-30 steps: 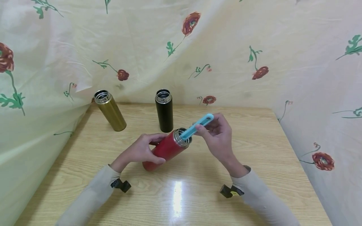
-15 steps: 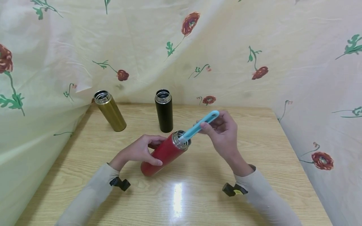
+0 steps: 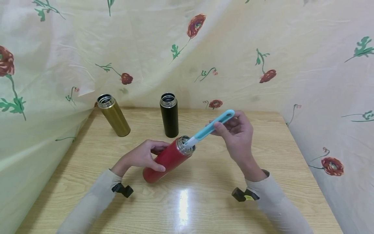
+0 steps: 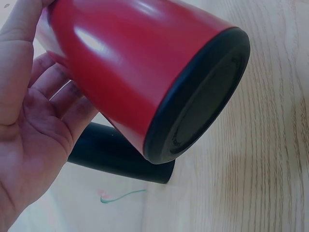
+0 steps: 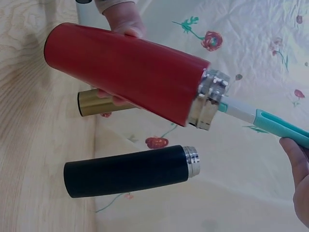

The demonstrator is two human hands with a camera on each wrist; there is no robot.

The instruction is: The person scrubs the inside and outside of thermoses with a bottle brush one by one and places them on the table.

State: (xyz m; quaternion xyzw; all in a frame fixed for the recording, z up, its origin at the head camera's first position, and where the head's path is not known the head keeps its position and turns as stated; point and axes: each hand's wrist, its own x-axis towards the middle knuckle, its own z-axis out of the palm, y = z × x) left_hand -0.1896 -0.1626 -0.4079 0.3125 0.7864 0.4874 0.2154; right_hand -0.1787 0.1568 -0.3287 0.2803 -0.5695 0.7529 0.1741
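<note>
My left hand grips the red thermos bottle round its body and holds it tilted, its open steel mouth toward the upper right. The left wrist view shows the bottle's black base raised off the table. With thumb and fingers my right hand pinches the light blue handle of a brush-like tool. Its white shaft runs into the bottle's mouth, and the end inside is hidden. In the right wrist view only the thumb side of my right hand shows.
A black bottle without a lid stands upright behind the red one. A gold bottle, also lidless, stands at the back left. The wooden table meets a flowered cloth at the back and sides.
My right hand has moved up and to the right, drawing the tool partly out, so its white shaft now shows. The red bottle has shifted slightly left and down in my left hand.
</note>
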